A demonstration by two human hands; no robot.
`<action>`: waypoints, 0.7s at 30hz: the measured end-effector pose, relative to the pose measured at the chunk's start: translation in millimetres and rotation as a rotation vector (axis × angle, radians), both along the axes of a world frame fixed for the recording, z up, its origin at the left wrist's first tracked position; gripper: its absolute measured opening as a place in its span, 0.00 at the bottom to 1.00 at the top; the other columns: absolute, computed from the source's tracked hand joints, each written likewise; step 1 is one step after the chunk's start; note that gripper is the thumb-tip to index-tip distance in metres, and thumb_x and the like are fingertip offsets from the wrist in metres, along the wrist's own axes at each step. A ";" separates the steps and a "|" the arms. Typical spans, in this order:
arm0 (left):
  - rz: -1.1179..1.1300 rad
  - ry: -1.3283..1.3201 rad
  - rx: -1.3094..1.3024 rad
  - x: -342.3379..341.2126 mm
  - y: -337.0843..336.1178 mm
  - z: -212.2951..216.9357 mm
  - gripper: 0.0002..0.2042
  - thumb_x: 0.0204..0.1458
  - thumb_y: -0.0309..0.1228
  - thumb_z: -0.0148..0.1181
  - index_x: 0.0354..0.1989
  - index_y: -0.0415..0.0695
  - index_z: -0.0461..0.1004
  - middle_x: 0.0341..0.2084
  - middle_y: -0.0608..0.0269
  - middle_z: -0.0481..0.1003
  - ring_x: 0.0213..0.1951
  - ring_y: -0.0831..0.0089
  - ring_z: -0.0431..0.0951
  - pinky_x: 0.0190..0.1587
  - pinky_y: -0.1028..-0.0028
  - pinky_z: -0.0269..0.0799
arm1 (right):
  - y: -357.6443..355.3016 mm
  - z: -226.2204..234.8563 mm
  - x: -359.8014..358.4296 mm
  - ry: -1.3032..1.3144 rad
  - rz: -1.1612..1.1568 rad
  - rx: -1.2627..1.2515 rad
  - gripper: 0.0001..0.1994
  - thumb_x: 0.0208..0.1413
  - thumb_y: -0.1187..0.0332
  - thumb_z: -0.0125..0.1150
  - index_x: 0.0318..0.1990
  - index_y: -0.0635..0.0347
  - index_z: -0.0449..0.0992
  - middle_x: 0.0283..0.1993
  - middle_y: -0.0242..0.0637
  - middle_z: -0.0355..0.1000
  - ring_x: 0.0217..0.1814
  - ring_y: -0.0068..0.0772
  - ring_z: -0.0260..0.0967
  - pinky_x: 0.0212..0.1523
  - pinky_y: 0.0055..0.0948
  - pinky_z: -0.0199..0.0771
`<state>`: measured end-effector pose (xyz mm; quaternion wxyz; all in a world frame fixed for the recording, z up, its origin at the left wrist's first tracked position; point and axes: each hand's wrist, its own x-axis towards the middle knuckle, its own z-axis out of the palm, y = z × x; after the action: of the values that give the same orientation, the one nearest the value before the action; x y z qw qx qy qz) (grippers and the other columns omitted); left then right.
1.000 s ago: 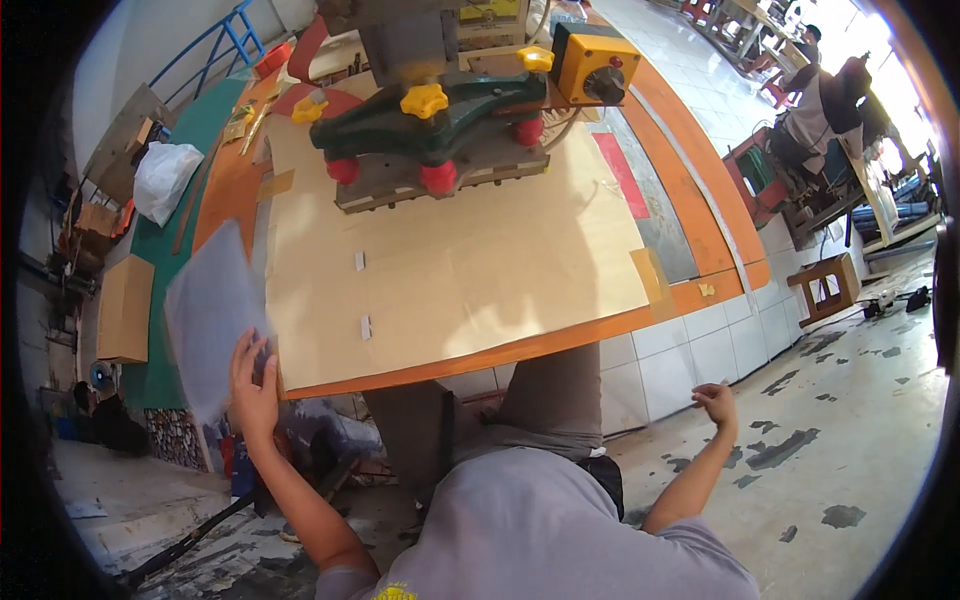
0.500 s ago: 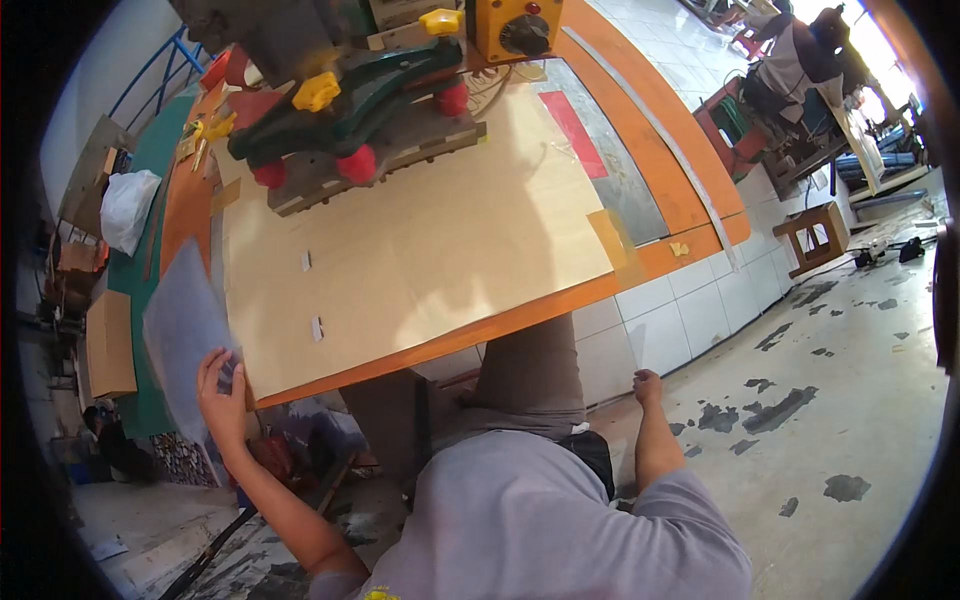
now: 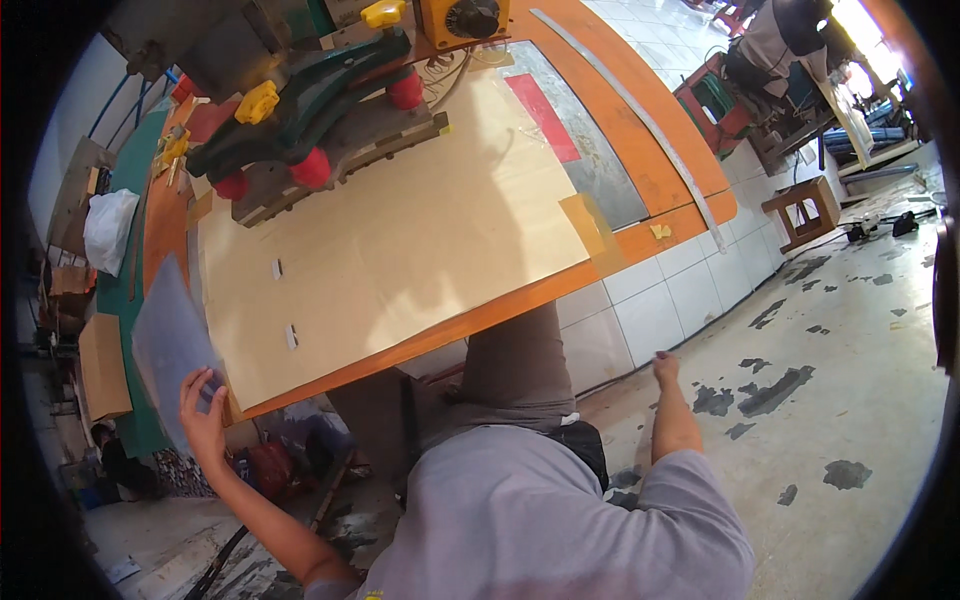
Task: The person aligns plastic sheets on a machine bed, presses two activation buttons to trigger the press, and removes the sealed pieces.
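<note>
My left hand (image 3: 203, 415) is at the table's near left corner, fingers curled around the edge of a clear, bluish plastic sheet (image 3: 170, 325). The sheet slants up along the table's left side. My right hand (image 3: 665, 368) is out to the right above the floor, well away from the table, its fingers closed; whatever may be in them is too small to make out. A large cream board (image 3: 400, 240) covers the tabletop, with two small pale pieces, a far one (image 3: 278, 268) and a near one (image 3: 291, 336), on its left part.
A dark green clamping frame (image 3: 300, 125) with yellow knobs and red feet stands over the board's far side. Beside it is a yellow control box (image 3: 465, 18). The orange table edge (image 3: 450, 335) runs before me. A wooden stool (image 3: 803, 214) and a seated person (image 3: 780, 50) are at the right.
My view has shifted, so the table appears further left and slightly lower. My right hand has moved outward to the right. My left hand stays at the plastic sheet.
</note>
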<state>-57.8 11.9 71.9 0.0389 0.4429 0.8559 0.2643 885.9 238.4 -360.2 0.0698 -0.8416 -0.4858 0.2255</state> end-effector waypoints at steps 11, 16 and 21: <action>0.131 -0.076 0.068 -15.4 -9.2 20.5 0.10 0.65 0.28 0.66 0.45 0.32 0.82 0.48 0.58 0.82 0.51 0.65 0.81 0.58 0.65 0.74 | -73.6 6.9 -248.8 0.525 0.538 -0.441 0.19 0.61 0.61 0.67 0.54 0.65 0.83 0.43 0.50 0.85 0.43 0.40 0.84 0.46 0.39 0.82; -0.021 -0.442 0.192 -98.1 -43.7 -20.4 0.12 0.70 0.37 0.61 0.42 0.40 0.79 0.46 0.63 0.82 0.47 0.72 0.81 0.49 0.70 0.75 | -26.7 39.0 -248.5 0.374 0.712 -0.371 0.18 0.63 0.61 0.65 0.55 0.63 0.83 0.50 0.53 0.84 0.53 0.50 0.83 0.54 0.42 0.81; 0.344 -0.762 0.548 -122.1 -38.3 -8.7 0.16 0.73 0.44 0.56 0.56 0.44 0.70 0.53 0.60 0.82 0.52 0.70 0.81 0.53 0.70 0.74 | 33.6 143.7 -270.0 0.230 0.721 -0.280 0.18 0.64 0.60 0.63 0.53 0.62 0.84 0.53 0.53 0.83 0.55 0.52 0.82 0.55 0.43 0.81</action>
<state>-179.9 -26.3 63.2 0.1868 0.1614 0.7405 0.6251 615.8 272.1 -216.5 -0.0752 -0.5880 -0.7035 0.3920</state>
